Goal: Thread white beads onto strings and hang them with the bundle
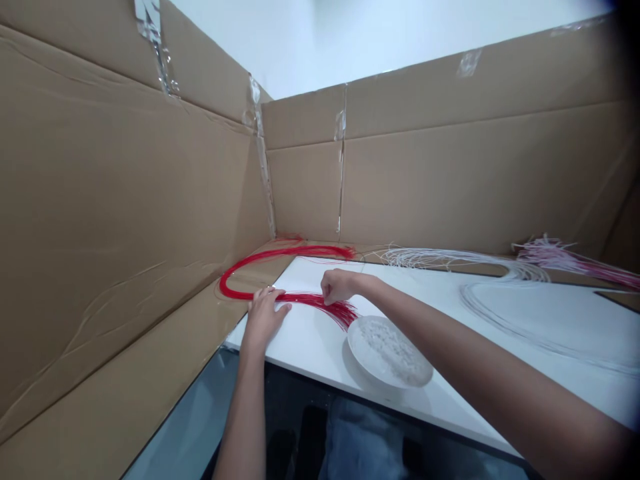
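Observation:
A long bundle of thin red strands (300,298) curves in a U on the left and fans out at its near end. My left hand (263,312) lies over the bundle on the white board, fingers stretched across it and thumb apart. Just above the fanned ends is my right hand (339,287), fingers closed in a pinch; whatever they hold is hidden or too thin to see. Beside the strand tips stands a white bowl (354,343) containing small clear or whitish pieces (387,347).
White strands (430,259) lie along the back, with a pink-and-white bundle (550,257) at far right. Loose clear strands (505,327) curve across the white board (320,347). Taped cardboard walls (425,180) enclose the left and back.

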Tool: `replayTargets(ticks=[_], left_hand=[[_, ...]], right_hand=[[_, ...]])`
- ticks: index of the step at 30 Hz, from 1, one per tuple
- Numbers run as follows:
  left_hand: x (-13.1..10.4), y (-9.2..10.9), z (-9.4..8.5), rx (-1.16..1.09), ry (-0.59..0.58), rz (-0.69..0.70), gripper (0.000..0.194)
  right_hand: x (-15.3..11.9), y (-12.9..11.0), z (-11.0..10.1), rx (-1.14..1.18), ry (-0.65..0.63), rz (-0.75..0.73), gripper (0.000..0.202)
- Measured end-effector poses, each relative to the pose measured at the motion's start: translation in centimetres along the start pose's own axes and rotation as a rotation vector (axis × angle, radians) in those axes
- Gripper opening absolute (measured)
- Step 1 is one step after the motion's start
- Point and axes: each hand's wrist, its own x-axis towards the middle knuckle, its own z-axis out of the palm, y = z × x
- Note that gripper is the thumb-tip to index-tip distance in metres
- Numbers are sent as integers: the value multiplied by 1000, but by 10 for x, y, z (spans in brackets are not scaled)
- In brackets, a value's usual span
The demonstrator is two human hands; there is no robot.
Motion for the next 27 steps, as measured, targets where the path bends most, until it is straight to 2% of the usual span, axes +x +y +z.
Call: replayTargets(ticks=[18,27], left_hand=[[2,-4,4,-6,34,71,27],[2,2,-3,8,18,58,28]], right_hand=[[-1,9,-8,38,110,-35,29],[-3,-5,-11,-41,188,-85,28]])
